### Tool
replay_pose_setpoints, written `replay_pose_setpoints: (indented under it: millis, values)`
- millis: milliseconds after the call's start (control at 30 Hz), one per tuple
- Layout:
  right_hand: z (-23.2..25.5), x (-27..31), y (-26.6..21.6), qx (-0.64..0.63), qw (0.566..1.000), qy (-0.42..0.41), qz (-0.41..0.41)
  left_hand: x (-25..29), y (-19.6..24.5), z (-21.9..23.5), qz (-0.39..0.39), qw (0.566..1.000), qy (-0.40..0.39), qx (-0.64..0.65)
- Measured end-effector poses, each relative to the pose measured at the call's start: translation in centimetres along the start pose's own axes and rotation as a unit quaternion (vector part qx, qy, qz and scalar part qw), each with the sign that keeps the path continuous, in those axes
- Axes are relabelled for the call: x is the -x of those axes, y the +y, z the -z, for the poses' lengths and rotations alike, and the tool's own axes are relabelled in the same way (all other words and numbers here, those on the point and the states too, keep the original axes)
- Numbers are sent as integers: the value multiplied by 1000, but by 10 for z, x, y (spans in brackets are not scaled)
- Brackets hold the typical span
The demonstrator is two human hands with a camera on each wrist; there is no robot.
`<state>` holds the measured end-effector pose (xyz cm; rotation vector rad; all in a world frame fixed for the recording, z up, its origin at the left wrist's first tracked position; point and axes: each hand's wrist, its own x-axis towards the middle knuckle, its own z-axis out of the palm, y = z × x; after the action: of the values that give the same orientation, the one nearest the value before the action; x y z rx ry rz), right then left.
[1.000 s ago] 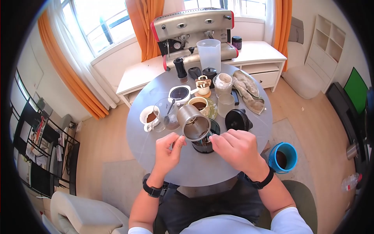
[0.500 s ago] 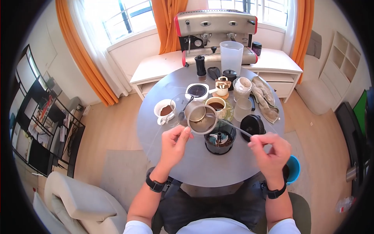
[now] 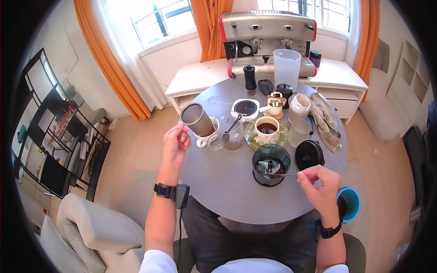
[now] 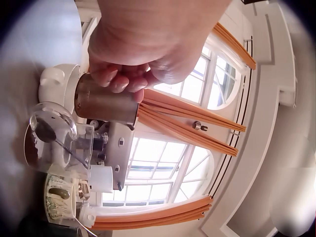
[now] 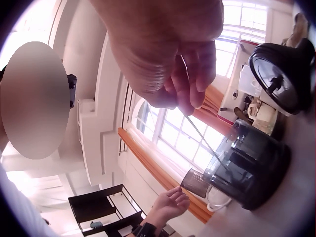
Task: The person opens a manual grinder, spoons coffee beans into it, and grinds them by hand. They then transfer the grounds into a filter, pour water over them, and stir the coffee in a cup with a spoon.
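My left hand pinches the rim of a metal filter cup, raised and tilted over the table's left side. Behind it stands a white cup with brown contents, partly hidden. Between thumb and fingers my right hand grips a thin rod that reaches left across the dark see-through grinder bowl. Its far end looks to be inside or behind that bowl; I cannot tell which. In the bowl a blade sits among dark bits.
A glass jug with a black spoon is beside the white cup. Nearby are a patterned cup of dark liquid, a black lid, a clear glass and a crumpled cloth. A blue bucket stands on the floor at right.
My left hand has carried the filter cup left, away from the grinder bowl. My right hand has drawn right, apart from the cup, with the rod lowered toward the bowl. The head view has shifted.
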<state>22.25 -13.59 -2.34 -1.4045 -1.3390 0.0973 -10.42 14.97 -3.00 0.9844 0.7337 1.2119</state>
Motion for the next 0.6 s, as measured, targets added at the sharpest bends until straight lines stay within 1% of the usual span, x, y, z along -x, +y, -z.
replay_pose_setpoints:
  millis: [133, 200, 233, 300, 333, 400, 433, 500, 533, 600]
  values:
    - [-2, 0, 3, 8, 1000, -3, -6, -15, -5, 6, 22, 1000, -1, -6]
    - [-3, 0, 5, 10, 1000, -5, -5, -23, -10, 8, 55, 998, -7, -3]
    - [-3, -1, 5, 13, 1000, -8, -5, -28, -12, 9, 57, 998, -6, 1]
    - [-2, 0, 6, 14, 1000, -15, -18, -36, -17, 12, 70, 996, -3, -51]
    - [-2, -1, 6, 17, 1000, -19, -18, -38, -19, 15, 72, 996, -1, -47]
    - [-2, -1, 6, 20, 999, -20, -15, -42, -21, 22, 123, 989, -16, -81]
    - [-3, -2, 5, 20, 999, -23, -15, -43, -22, 26, 124, 989, -14, -79]
    - [-4, -5, 4, 24, 999, -35, -4, -46, -26, 31, 129, 980, 2, -151]
    - [-5, -7, 3, 26, 999, -35, -6, -44, -26, 28, 131, 980, 1, -150]
    - [-9, -9, -2, 19, 998, -68, -5, -37, -26, 24, 64, 975, 52, -206]
